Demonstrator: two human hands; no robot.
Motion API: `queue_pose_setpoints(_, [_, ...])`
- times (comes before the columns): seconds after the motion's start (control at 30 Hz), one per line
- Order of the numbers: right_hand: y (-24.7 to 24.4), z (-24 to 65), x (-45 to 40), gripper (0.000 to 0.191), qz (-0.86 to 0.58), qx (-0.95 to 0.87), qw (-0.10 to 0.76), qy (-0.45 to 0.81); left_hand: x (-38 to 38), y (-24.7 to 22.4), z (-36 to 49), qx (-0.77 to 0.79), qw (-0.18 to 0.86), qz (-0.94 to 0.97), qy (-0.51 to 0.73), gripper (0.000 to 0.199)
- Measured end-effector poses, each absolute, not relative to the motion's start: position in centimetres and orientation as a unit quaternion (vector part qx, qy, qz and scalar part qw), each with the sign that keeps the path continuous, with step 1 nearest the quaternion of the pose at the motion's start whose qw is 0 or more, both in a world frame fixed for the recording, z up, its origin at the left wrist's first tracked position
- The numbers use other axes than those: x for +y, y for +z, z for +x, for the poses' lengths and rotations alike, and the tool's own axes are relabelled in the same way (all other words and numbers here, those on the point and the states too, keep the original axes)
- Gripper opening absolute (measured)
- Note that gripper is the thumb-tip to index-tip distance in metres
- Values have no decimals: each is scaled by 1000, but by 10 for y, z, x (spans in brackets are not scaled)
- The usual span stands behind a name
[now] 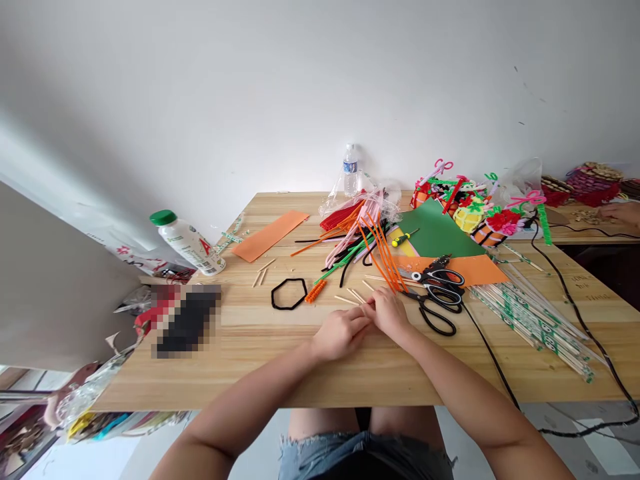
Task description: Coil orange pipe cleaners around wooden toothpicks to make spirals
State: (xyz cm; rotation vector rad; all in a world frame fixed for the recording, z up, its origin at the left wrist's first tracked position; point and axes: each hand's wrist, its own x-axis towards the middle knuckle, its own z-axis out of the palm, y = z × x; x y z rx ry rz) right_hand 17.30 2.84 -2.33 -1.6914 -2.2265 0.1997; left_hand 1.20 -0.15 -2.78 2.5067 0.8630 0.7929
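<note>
My left hand (340, 331) and my right hand (389, 312) meet over the front middle of the table, fingertips touching. Both are closed, with fingers pinched together; whatever lies between them is hidden. Just beyond the fingertips lie several short wooden sticks (346, 301). To the left are a coiled orange pipe cleaner (316, 291) and a black pipe cleaner bent into a six-sided ring (273, 298). Long orange pipe cleaners (383, 257) stretch from the pile towards my right hand. Two pairs of scissors (437, 325) with dark handles lie right of that hand.
A white bottle (193, 247) with a green cap stands left. Behind lie orange foam (273, 235), a green sheet (433, 227) and a yellow-handled screwdriver (404, 238). Decorated baskets (493, 230), wrapped chopsticks (535, 320) and a black cable (567, 287) occupy the right, near another person's hand (620, 212).
</note>
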Motion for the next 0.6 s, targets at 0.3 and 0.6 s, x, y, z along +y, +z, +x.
queue_pose_setpoints(0.3, [-16,181,27,13,-593,-776,200,73,7,-33,3,414,164,827,342,29])
queue_pose_setpoints(0.6, [-2,190,30,16,-493,-824,255,114,13,-25,-3,452,289,753,381,21])
